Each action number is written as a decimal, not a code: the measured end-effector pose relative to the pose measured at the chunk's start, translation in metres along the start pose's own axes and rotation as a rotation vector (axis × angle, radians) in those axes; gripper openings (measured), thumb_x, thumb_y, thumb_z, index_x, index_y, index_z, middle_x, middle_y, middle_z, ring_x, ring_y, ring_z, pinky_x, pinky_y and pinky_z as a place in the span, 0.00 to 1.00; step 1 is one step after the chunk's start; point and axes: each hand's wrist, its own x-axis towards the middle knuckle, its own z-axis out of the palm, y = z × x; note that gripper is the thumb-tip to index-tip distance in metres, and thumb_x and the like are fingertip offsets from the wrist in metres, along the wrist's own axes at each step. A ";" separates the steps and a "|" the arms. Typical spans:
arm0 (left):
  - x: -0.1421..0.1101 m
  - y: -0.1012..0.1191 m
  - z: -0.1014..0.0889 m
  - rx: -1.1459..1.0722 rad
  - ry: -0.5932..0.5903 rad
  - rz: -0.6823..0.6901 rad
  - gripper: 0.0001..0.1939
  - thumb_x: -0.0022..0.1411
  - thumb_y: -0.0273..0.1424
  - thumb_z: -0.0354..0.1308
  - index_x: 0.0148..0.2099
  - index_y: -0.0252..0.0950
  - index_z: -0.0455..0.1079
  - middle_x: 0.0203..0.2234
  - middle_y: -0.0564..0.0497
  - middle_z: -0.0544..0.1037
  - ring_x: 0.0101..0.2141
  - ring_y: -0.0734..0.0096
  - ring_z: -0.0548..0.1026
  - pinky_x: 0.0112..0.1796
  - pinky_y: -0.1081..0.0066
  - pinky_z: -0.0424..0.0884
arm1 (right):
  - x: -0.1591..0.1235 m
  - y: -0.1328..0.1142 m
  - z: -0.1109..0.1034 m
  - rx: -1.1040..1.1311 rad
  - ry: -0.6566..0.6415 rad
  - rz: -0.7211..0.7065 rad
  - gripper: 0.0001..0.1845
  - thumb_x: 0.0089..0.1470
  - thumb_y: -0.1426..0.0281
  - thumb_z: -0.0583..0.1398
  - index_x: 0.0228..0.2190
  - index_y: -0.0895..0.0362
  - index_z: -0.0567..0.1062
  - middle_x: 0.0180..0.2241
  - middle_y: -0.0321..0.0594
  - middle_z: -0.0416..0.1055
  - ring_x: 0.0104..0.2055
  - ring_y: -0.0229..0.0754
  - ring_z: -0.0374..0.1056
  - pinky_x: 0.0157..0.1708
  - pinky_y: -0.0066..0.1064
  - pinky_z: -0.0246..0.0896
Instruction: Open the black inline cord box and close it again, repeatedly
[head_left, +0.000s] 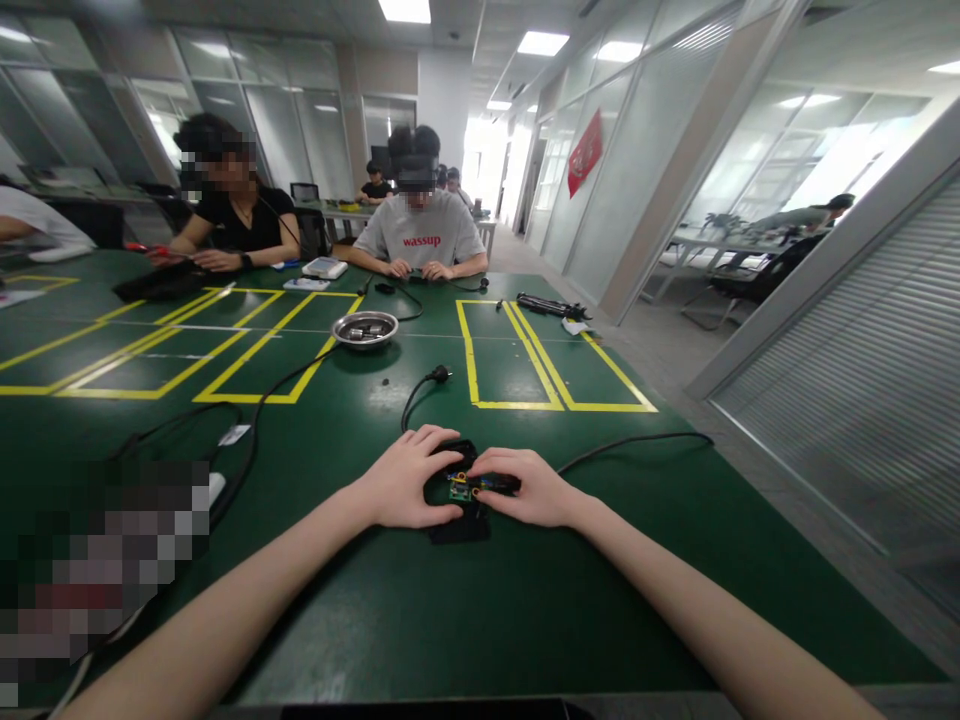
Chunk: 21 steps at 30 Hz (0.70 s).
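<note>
The room has glass walls (637,150) and bright lights (543,43) up on top. I see a big green tabletop (600,600) with yellow tape (521,407) stuck on it in long boxes. At its near part, a person's two bare hands are at work on a small green board (459,491) with little wires. The board is right between the hands, beside a black case (469,447) on its far side. A flat black piece (459,530) is on the near side.

The left hand (409,480) has its grip spread, with fingers on the far side and the thumb on the near side. The right hand (536,487) has its finger and thumb tips close together at the board, but I cannot tell if that grip is pinching a wire. A black plug (439,374) lies a bit farther off. Past it, to the left, sits a round metal bowl (365,345). At the far side, a person in a gray shirt (424,222) sits facing us.
</note>
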 end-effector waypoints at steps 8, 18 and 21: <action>0.005 0.006 0.001 -0.113 -0.019 -0.012 0.19 0.56 0.37 0.69 0.49 0.38 0.74 0.48 0.45 0.78 0.54 0.52 0.73 0.56 0.54 0.69 | 0.005 0.003 0.016 -0.112 0.028 -0.021 0.09 0.64 0.67 0.65 0.45 0.52 0.83 0.47 0.42 0.82 0.48 0.45 0.80 0.50 0.35 0.76; 0.001 -0.002 0.002 -0.192 0.036 -0.030 0.28 0.62 0.40 0.66 0.62 0.40 0.69 0.59 0.40 0.75 0.60 0.49 0.72 0.61 0.50 0.69 | 0.004 -0.009 0.008 -0.120 -0.027 0.000 0.19 0.58 0.68 0.67 0.51 0.52 0.81 0.59 0.46 0.73 0.57 0.49 0.75 0.56 0.40 0.73; 0.000 -0.005 -0.003 -0.208 0.116 -0.070 0.22 0.63 0.38 0.63 0.57 0.39 0.69 0.54 0.41 0.75 0.55 0.53 0.74 0.56 0.56 0.73 | 0.004 -0.010 0.009 -0.147 -0.031 0.035 0.19 0.58 0.68 0.67 0.51 0.51 0.80 0.61 0.46 0.71 0.55 0.49 0.76 0.55 0.40 0.74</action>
